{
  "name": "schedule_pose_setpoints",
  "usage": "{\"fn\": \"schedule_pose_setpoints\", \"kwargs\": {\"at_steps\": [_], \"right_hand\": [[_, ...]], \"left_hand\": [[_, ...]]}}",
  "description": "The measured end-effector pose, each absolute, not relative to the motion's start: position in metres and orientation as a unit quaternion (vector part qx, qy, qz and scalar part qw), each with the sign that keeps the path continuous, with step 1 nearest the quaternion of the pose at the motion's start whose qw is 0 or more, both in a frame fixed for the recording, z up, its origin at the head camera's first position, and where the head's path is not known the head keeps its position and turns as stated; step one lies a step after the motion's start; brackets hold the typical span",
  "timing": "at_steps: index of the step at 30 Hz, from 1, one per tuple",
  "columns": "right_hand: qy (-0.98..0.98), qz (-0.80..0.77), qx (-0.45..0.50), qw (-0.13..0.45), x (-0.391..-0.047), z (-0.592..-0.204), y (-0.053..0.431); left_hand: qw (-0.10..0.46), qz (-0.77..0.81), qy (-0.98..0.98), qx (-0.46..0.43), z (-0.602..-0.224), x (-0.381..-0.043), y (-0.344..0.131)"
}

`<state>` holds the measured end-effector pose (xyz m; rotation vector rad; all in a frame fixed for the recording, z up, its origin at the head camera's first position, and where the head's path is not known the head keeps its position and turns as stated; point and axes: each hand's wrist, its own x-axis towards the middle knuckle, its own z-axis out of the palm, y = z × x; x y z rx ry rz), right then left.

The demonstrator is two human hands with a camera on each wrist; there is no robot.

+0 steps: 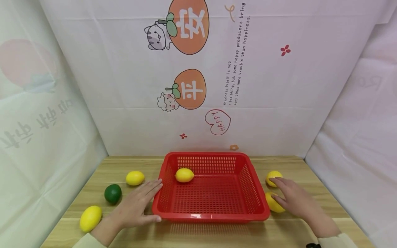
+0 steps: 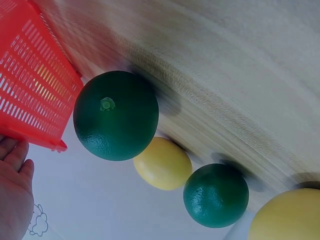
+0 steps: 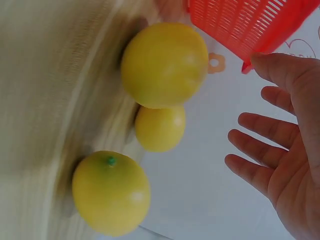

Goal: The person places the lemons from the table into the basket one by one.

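A red plastic basket stands on the table, with a lemon in its back left corner. My left hand is at the basket's left rim, fingers fairly straight, fingertips right at the edge. Close to that wrist is a dark green round fruit, hidden beneath the hand in the head view. To the basket's right, my right hand is held over the yellow fruits with fingers spread and nothing in its grasp. Below it lie a rounded yellow fruit, a smaller one behind, and a third yellow fruit with a green stem spot.
Left of the basket lie a lemon towards the back, another dark green fruit, and a larger lemon nearer the front. White printed cloth walls off the back and both sides of the wooden table.
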<state>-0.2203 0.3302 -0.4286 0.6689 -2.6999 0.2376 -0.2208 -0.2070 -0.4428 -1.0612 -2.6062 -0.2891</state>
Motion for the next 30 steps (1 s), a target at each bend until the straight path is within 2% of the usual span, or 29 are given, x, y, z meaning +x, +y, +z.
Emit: {"fn": "schedule_pose_setpoints", "kwargs": {"at_steps": [5, 20, 30], "right_hand": [[-0.946, 0.09, 0.251, 0.186, -0.222, -0.436, 0.328], [-0.964, 0.097, 0.219, 0.117, -0.226, -0.452, 0.319], [-0.962, 0.1, 0.226, 0.112, -0.228, -0.461, 0.318]], "left_hand": [[0.156, -0.103, -0.91, -0.37, -0.443, -0.221, -0.207], [0.168, -0.103, -0.906, -0.375, -0.444, -0.222, -0.207], [0.177, -0.104, -0.902, -0.381, -0.446, -0.222, -0.208]]}}
